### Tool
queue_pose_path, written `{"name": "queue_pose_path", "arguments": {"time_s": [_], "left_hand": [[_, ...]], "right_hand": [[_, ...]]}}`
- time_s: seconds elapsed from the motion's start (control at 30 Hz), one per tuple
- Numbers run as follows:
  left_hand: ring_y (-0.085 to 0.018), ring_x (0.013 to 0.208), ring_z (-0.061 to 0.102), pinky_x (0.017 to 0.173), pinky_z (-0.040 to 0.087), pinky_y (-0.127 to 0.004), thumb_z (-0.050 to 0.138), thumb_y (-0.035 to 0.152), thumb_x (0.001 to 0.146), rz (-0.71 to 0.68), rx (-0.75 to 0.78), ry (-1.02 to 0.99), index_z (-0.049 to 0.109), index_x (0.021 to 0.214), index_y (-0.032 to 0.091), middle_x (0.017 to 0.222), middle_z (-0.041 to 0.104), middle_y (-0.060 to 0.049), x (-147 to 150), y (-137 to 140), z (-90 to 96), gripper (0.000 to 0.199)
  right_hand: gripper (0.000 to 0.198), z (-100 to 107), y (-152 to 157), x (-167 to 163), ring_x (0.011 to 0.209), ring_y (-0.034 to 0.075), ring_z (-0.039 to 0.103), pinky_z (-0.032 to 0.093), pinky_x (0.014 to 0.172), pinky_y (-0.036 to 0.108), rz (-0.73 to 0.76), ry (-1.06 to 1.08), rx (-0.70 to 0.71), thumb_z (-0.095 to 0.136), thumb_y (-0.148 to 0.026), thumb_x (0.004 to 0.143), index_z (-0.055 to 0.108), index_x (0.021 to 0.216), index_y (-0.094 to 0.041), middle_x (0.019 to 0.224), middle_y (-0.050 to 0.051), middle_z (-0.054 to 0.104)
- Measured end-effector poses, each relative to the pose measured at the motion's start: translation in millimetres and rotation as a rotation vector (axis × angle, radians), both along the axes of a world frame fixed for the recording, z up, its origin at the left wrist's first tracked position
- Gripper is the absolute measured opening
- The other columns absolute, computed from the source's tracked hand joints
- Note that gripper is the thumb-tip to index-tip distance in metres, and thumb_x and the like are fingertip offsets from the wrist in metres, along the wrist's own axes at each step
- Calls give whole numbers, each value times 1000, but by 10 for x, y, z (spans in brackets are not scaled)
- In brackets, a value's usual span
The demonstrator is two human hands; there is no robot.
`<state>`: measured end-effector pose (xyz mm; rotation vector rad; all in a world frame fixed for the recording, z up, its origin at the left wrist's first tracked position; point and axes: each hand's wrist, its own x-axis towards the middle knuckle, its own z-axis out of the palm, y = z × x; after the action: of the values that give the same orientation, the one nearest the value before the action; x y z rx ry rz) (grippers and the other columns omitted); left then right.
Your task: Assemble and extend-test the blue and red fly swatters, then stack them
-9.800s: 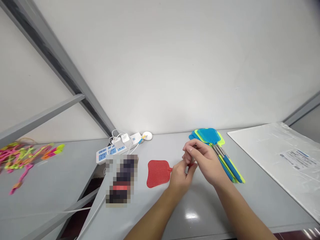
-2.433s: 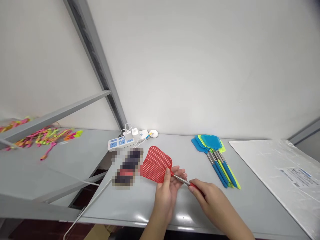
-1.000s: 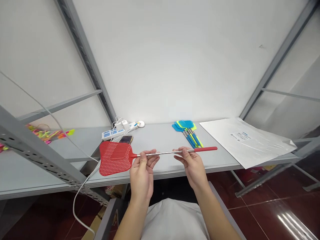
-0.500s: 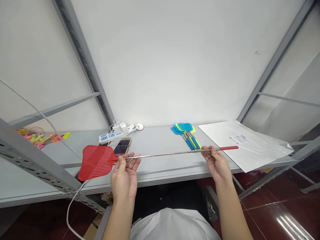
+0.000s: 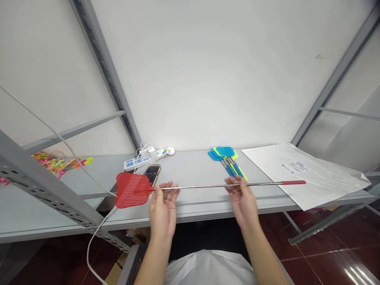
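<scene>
A red fly swatter [image 5: 133,190] with a thin metal rod and a red handle lies level across both my hands above the shelf's front edge. My left hand [image 5: 163,209] grips the rod close to the perforated head, thumb on top. Further right, my right hand [image 5: 242,200] pinches the rod between thumb and fingers, a good way short of the red handle. Behind the rod, several blue and yellow-green fly swatters [image 5: 225,152] lie in a pile on the shelf. A phone [image 5: 153,174] showing a timer is partly hidden behind the red head.
A power strip [image 5: 133,163] with plugs and a round white device [image 5: 170,151] sit by the wall. A white plastic mailer bag [image 5: 285,162] covers the right side. Colourful small items [image 5: 59,163] lie left, past a metal post [image 5: 53,194] and a white cable [image 5: 92,237].
My right hand has slid left along the rod, away from the red handle, closer to my left hand. The swatter's head has turned slightly. The view has shifted a little.
</scene>
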<state>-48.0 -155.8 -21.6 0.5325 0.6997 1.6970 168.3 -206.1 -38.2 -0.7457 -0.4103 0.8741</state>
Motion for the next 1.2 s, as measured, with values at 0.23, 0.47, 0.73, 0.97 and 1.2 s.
{"name": "queue_pose_path", "arguments": {"time_s": [0.23,0.47,0.73,0.97,1.2], "left_hand": [[-25,101,69,96,51,-45,69,42,85,-337,44,108,68,100,14,106,72,-14,477,-392,-71,32],[-20,87,72,94,51,-41,70,44,84,-288,26,100,67,91,15,99,74,-10,276,-201,-92,30],[-23,83,74,91,52,-43,72,44,82,-185,9,100,66,85,13,86,75,-10,48,-16,21,32],[-23,83,74,90,53,-43,65,39,88,-105,-13,72,64,84,14,83,74,-8,-105,76,4,26],[-25,86,74,91,53,-45,58,33,94,-140,-44,59,65,84,13,86,74,-11,2,68,-55,24]], "right_hand": [[36,19,-62,-628,93,23,69,53,85,39,250,-106,-26,66,-54,83,71,88,-18,95,9,75],[33,95,-111,-336,89,19,67,50,87,34,252,-238,-47,68,-51,83,74,87,-19,102,9,73],[34,103,-136,-107,95,22,67,53,82,35,280,-183,-82,73,-49,79,75,90,-17,109,12,72],[25,-30,-125,445,86,15,68,55,80,28,74,-59,-88,81,-41,73,73,82,-19,98,5,75],[30,-71,-166,758,82,12,68,56,81,26,-143,48,-31,85,-36,67,70,86,-18,86,0,73]]}}
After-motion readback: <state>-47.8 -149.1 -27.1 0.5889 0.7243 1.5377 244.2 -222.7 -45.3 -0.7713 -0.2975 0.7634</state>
